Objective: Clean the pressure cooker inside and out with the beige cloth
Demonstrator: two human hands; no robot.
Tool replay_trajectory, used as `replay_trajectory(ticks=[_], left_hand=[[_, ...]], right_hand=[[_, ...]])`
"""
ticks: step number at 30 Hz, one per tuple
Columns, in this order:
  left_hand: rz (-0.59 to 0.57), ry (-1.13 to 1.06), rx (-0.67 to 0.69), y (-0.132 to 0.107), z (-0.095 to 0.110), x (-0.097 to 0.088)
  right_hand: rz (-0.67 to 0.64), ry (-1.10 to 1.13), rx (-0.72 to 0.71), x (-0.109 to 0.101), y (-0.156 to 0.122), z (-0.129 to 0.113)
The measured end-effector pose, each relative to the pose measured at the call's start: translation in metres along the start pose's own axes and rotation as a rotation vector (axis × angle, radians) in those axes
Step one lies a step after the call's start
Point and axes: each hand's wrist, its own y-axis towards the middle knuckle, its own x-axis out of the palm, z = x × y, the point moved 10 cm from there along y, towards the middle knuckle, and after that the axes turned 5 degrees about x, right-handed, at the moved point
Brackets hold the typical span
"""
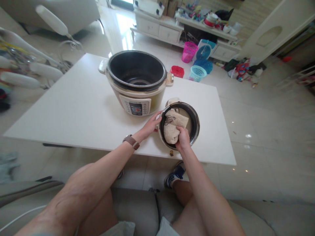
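Observation:
A pressure cooker lid [196,123] lies upside down on the white table, its dark rim and pale inside facing up. My left hand [152,125] grips the lid's left edge, fingers partly hidden by it. My right hand [183,137] is closed on a folded beige cloth [173,127] with a dark pattern, which sits against the inside of the lid. Behind and to the left stands the electric pressure cooker [157,102], uncovered, with its control panel facing me. Its black inner pot [123,70] shows no contents.
The white table [73,108] extends left of the cooker. A small dark-yellow object [171,153] is at its front edge. Beyond it on the floor are a pink basket [189,51], a light blue basket [197,72] and a red container [177,71]. White-handled items [51,19] rise at the left.

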Motion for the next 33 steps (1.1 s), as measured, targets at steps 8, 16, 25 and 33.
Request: replay_trajectory(ticks=[8, 16, 25, 33], left_hand=[[0.0, -0.045, -0.056, -0.003, -0.001, 0.001], [0.018, -0.066, -0.092, -0.005, -0.003, 0.001], [0.0, -0.054, -0.049, -0.003, -0.003, 0.001], [0.028, -0.062, -0.099, 0.0, -0.015, -0.006]], right_hand=[[0.171, 0.083, -0.002, -0.032, 0.01, -0.025], [0.41, -0.085, -0.8, -0.065, -0.036, -0.144], [-0.083, -1.124, -0.541, -0.001, -0.001, -0.076], [-0.085, -0.901, -0.322, -0.008, 0.012, -0.066]])
